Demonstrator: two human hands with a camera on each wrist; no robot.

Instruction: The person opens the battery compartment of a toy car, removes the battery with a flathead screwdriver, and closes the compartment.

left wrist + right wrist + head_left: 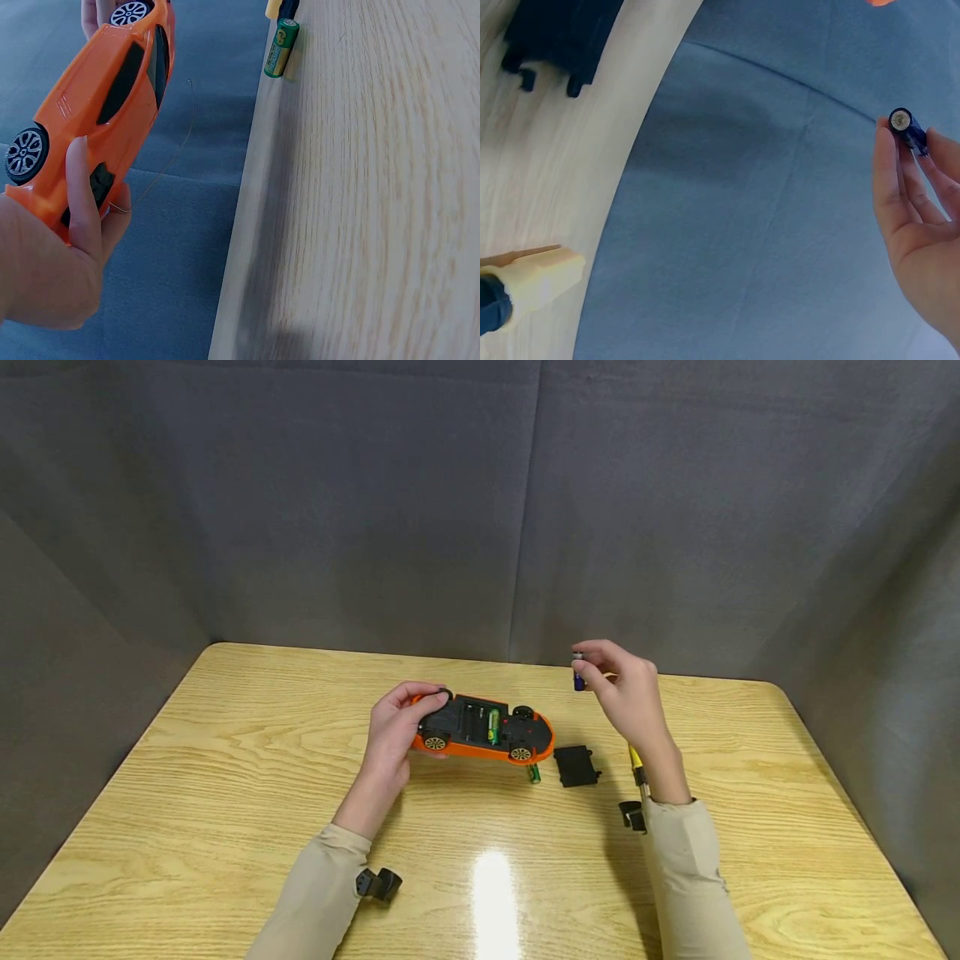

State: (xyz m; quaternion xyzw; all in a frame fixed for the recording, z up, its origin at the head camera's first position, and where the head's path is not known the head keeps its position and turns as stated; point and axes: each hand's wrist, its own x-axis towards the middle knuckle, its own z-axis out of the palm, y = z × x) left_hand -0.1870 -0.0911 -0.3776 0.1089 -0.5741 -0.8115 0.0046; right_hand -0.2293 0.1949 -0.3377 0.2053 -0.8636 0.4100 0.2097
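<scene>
An orange toy car point(480, 750) is held underside up by my left hand point(392, 727), which grips its left end with the thumb on the underside. In its uncovered battery compartment lies a green battery point(493, 727); the rest of the compartment shows dark. My right hand point(626, 689) pinches a dark blue battery point(579, 675) between thumb and fingers, raised right of the car and apart from it. The right wrist view shows one flat end of the blue battery point(901, 120). In the left wrist view the left fingers lie along the orange body point(105, 97).
Another green battery point(534, 773) lies on the table point(247, 777) just below the car. Right of it is a black cover point(576, 766). A yellow and black screwdriver point(637, 767) lies partly under the right forearm. A grey curtain point(375, 510) hangs behind the table.
</scene>
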